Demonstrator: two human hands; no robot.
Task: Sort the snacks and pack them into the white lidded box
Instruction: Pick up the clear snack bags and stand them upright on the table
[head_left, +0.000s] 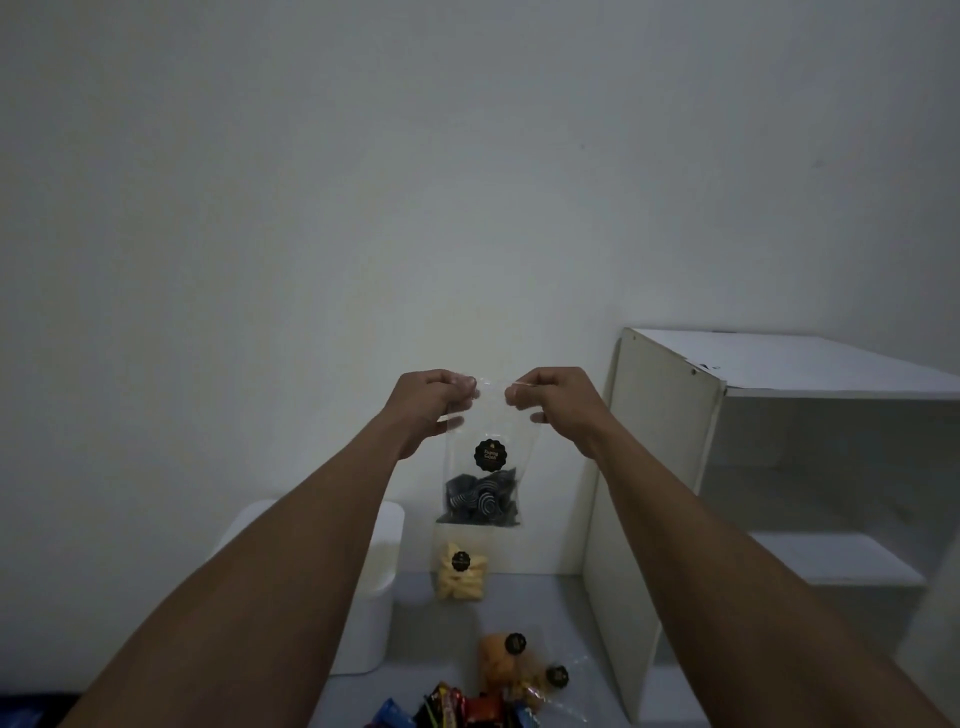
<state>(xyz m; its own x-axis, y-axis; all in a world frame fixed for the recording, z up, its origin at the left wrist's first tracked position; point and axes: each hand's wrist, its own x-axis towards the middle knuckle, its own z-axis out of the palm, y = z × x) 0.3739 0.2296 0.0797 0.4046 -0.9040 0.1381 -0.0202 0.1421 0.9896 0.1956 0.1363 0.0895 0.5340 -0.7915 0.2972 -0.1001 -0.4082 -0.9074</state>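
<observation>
Now your left hand (434, 402) and right hand (553, 400) each pinch a top corner of the clear snack bag (480, 488), holding it up before the wall, above the white lidded box (382, 587) and 2 other bags.

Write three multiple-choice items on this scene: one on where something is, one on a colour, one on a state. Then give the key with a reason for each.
1. Where is the yellow snack bag?
A. Upright by the wall
B. Inside the shelf
C. On the white box

2. What colour are the snacks in the held clear bag?
A. Orange
B. Dark with pale swirls
C. Green

3. How is that bag held?
A. Left hand alone
B. Lying flat on one palm
C. Pinched at its top by both hands

Key: 1 A, it stands below the held bag, against the wall. 2 B, swirled dark pieces fill its bottom. 3 C, left hand and right hand grip its top corners.
</observation>
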